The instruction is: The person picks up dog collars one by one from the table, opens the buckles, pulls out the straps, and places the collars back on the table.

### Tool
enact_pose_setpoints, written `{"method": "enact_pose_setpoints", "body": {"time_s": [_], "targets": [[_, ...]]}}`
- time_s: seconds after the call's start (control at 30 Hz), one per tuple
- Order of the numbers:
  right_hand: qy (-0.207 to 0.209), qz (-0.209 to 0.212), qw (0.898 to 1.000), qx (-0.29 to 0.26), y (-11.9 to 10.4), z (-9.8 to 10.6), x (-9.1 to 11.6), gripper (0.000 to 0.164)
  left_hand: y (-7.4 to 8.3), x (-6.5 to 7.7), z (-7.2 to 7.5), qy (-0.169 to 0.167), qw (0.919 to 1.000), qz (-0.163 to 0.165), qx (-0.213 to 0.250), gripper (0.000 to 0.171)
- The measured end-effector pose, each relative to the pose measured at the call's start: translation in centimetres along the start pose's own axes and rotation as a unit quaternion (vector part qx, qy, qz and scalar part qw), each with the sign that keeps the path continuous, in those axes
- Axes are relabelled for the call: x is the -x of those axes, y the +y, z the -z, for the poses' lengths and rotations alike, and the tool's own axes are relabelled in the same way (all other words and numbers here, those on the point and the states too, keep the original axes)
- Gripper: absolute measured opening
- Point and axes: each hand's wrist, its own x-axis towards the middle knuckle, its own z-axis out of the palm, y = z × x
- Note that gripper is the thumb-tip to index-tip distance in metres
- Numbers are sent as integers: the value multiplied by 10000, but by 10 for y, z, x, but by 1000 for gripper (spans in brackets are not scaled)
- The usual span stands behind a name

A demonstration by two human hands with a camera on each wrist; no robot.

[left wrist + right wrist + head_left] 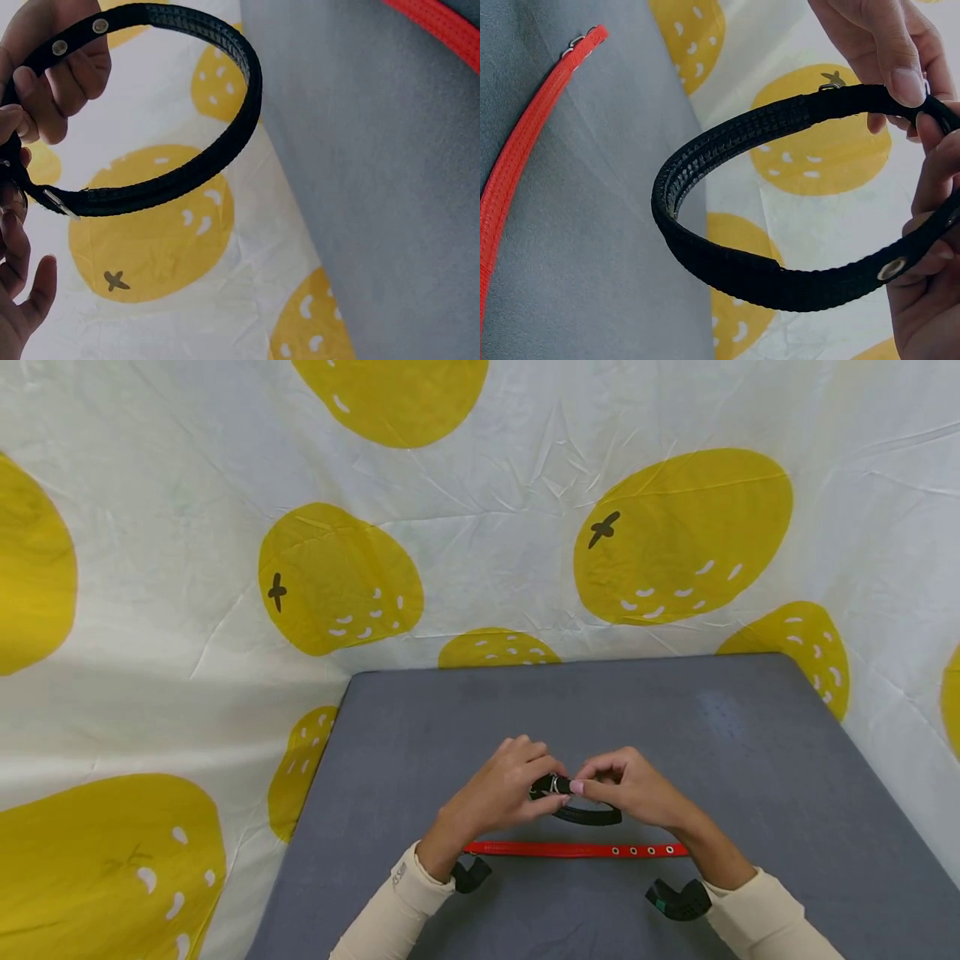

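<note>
A black collar [588,817] with metal eyelets is bent into a loop between the two hands, above the grey table. My left hand [498,785] pinches it near its metal buckle [555,783]. From the other side, my right hand [633,789] pinches the strap end close to that buckle. In the left wrist view the loop of the collar [251,97] hangs out from the fingers, its eyelets near the upper hand. Fingers partly hide the buckle, and I cannot tell how far the strap runs through it.
A red collar [555,850] with eyelets lies stretched across the grey table [450,718], nearer the body than the hands. Black wrist devices [678,900] hang below the sleeves. A white cloth [495,568] with yellow fruit shapes surrounds the table's back and sides.
</note>
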Motion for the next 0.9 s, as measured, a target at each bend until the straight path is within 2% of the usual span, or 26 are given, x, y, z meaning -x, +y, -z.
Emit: {"method": "enact_pose_setpoints", "body": {"time_s": [0.27,0.6,0.77,0.9], "targets": [[-56,64,9994,-345,0,0,1,16,0,0,0,-56,10000,42,67,22],[189,-312,9986,-387,3,2,2,16,-2,2,-2,111,9999,28,93,25],[264,-353,9971,-626,1,3,2,16,-5,3,-2,181,9997,52,163,26],[287,-354,9962,-737,-2,3,2,16,-6,4,-3,107,9996,107,229,27]]}}
